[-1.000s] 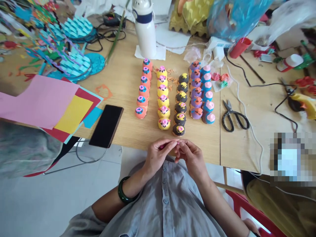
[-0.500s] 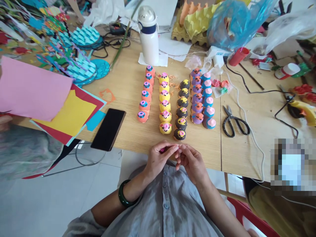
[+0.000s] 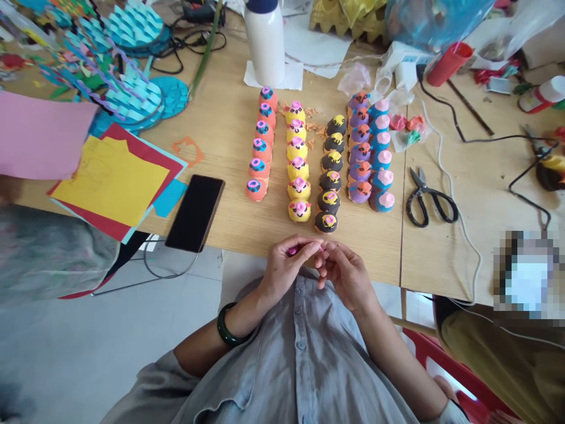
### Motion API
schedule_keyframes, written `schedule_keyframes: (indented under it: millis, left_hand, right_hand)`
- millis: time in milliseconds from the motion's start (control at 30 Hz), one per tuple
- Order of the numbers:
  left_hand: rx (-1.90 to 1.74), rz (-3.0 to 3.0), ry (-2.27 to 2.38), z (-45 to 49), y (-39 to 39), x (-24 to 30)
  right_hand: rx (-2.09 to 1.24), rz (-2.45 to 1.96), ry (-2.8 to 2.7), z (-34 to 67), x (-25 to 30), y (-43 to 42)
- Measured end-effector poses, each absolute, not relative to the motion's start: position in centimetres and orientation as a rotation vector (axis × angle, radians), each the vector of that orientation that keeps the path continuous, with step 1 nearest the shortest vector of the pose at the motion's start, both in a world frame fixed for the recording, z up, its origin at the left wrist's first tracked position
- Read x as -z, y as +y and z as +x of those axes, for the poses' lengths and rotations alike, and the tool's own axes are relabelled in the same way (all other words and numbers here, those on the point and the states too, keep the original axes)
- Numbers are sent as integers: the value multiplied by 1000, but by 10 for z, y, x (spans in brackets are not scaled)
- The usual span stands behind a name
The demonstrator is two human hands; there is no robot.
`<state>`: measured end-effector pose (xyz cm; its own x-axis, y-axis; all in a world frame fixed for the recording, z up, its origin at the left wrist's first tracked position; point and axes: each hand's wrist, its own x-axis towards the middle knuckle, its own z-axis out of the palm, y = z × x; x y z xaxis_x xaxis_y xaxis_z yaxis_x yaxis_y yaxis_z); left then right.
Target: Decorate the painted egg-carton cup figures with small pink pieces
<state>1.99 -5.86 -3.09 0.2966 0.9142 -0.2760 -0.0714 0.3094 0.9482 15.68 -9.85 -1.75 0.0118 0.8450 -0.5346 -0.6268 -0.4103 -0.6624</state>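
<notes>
curling round a half-hidden pink lump (image 3: pixel 292 251), the left hand (image 3: pixel 285 265) meets the right hand (image 3: pixel 347 275), whose grip i can't make out.

Scissors (image 3: pixel 424 188), coloured paper (image 3: pixel 123 182) and woven models (image 3: pixel 135 99) suggest a craft workroom.

Pink paper sheet (image 3: pixel 39 135), earlier lying across yellow paper sheet (image 3: pixel 123 182), now shifted further left. Yellow sheet largely uncovered, faint drawn lines showing at its upper left. Upper corner of red paper sheet (image 3: pixel 141 147), hidden half a second ago, bare again. Co-worker's hand (image 3: pixel 9 191), unseen one second ago, blurred at left edge. View tipped lower: white cylindrical bottle (image 3: pixel 265 50) now loses its domed lid above frame.
</notes>
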Motion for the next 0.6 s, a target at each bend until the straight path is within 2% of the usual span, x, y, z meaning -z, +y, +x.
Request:
schedule_keyframes:
  millis: [600]
  left_hand:
    - [-775,931,1096,19,-59,24]
  right_hand:
    - [-1645,-1181,-316,157,16,-101]
